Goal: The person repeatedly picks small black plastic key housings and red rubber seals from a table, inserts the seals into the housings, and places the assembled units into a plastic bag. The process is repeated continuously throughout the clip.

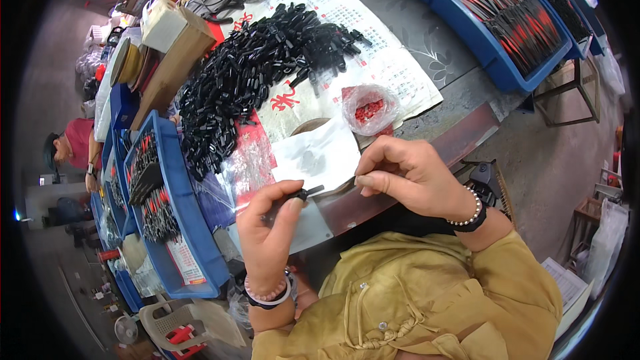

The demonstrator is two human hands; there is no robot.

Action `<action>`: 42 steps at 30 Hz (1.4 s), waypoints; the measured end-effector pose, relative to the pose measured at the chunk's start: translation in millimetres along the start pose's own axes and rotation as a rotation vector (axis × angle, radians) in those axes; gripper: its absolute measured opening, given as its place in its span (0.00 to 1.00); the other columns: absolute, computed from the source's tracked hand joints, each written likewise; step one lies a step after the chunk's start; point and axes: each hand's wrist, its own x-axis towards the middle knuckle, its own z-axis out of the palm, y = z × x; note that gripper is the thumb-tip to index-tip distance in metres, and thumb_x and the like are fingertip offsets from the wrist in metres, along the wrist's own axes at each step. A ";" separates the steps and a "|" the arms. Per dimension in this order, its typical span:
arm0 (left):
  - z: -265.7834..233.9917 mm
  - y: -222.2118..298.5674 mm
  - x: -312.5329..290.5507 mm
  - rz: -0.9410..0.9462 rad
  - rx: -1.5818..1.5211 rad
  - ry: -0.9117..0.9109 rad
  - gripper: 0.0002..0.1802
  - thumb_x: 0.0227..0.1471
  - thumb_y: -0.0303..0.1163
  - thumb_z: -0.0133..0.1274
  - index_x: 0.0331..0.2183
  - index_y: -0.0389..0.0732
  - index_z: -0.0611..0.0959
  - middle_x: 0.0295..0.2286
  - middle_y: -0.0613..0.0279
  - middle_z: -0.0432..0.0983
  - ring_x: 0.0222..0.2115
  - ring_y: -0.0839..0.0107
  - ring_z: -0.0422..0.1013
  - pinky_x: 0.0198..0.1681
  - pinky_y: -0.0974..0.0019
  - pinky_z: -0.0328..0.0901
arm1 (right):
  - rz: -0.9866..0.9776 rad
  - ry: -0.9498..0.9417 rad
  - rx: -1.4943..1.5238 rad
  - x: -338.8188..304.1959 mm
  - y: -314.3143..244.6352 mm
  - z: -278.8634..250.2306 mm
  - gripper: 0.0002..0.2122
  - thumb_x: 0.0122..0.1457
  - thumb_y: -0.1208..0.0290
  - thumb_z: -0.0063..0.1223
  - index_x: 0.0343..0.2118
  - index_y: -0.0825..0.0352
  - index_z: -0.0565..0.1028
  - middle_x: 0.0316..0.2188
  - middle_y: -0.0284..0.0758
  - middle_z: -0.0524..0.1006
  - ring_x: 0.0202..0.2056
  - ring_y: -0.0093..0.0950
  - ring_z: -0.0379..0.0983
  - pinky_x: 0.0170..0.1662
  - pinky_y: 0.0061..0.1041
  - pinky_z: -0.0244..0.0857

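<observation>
My left hand (pixel 265 230) is closed in a pinch on a small black plastic part (pixel 313 191), whose thin stem points right. A little to its right, the thumb and fingertips of my right hand (pixel 419 179) are pressed together; whatever they hold is too small to make out. Beneath and beyond both hands lies a sheet of white paper (pixel 313 149) with a grey smudge. Just past my right hand sits a clear plastic bag (pixel 385 103), rolled open, with tiny red pieces inside. A large heap of glossy black plastic parts (pixel 243 70) spreads over the printed sheets at the far left.
A blue bin (pixel 212 273) with black-and-red pieces stands at the table's left edge. At the far right, a blue tray (pixel 513 80) holds long black-and-red pieces. Behind the left bin are a cardboard box (pixel 177 60) and another person (pixel 79 141).
</observation>
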 end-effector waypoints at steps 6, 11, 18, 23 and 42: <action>11.9 -10.4 -26.7 -0.213 -0.431 0.040 0.14 0.55 0.27 0.52 0.42 0.30 0.77 0.27 0.56 0.76 0.14 0.85 0.59 0.17 0.82 0.52 | 0.267 -0.074 0.358 -3.8 6.0 25.6 0.05 0.61 0.76 0.50 0.37 0.71 0.73 0.29 0.29 0.75 0.28 0.15 0.70 0.32 0.14 0.66; 15.9 -17.3 -39.6 -0.219 -0.485 0.055 0.13 0.55 0.21 0.50 0.43 0.31 0.78 0.29 0.63 0.77 0.18 0.87 0.62 0.21 0.82 0.56 | 0.355 -0.082 0.479 -5.9 6.6 40.2 0.07 0.62 0.76 0.48 0.40 0.72 0.74 0.30 0.31 0.76 0.30 0.16 0.73 0.34 0.15 0.71; 23.2 -25.4 -48.2 -0.044 -0.295 0.123 0.13 0.53 0.18 0.52 0.43 0.32 0.77 0.32 0.66 0.77 0.23 0.88 0.64 0.25 0.83 0.58 | 0.337 -0.038 0.452 -9.7 7.9 48.9 0.08 0.61 0.76 0.49 0.40 0.74 0.74 0.32 0.33 0.77 0.32 0.18 0.75 0.36 0.18 0.73; 26.4 -26.6 -48.9 -0.014 -0.225 0.045 0.13 0.52 0.22 0.54 0.41 0.30 0.78 0.26 0.67 0.73 0.21 0.86 0.64 0.23 0.82 0.59 | 0.231 -0.037 0.391 -14.9 10.5 52.8 0.07 0.61 0.78 0.49 0.40 0.75 0.74 0.33 0.34 0.77 0.33 0.18 0.76 0.36 0.18 0.72; 37.7 -37.2 -58.6 0.029 -0.407 0.068 0.19 0.51 0.20 0.54 0.47 0.31 0.73 0.28 0.67 0.75 0.27 0.83 0.69 0.31 0.78 0.64 | -0.334 -0.001 -0.024 -24.2 26.3 60.5 0.08 0.53 0.86 0.56 0.35 0.71 0.71 0.34 0.45 0.78 0.33 0.27 0.76 0.33 0.21 0.71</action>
